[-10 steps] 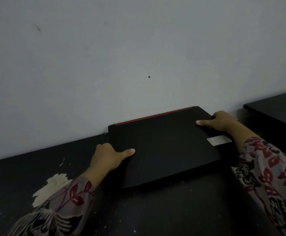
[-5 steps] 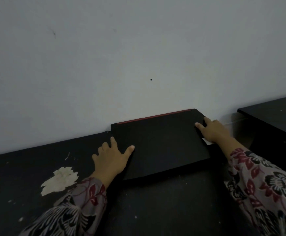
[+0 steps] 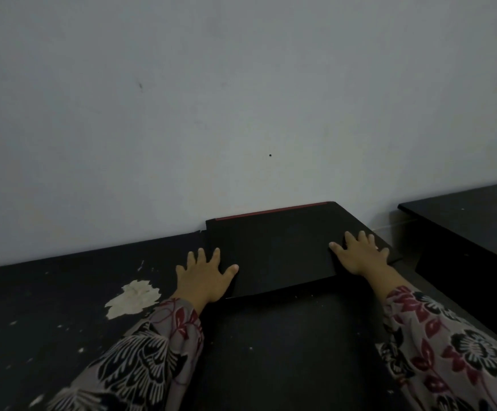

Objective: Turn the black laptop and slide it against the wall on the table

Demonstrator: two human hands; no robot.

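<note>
Your left hand (image 3: 202, 277) lies flat, fingers spread, on the laptop's (image 3: 273, 250) left edge at frame centre, thumb on the lid. Your right hand (image 3: 359, 253) is flat and splayed too, on the right edge. Laptop is closed, lying on the table (image 3: 285, 351), its red-striped back edge against the wall (image 3: 241, 99). White chipped patch (image 3: 133, 298) at lower left.

Flat hands (image 3: 282, 271) on laptop (image 3: 279, 247)
</note>
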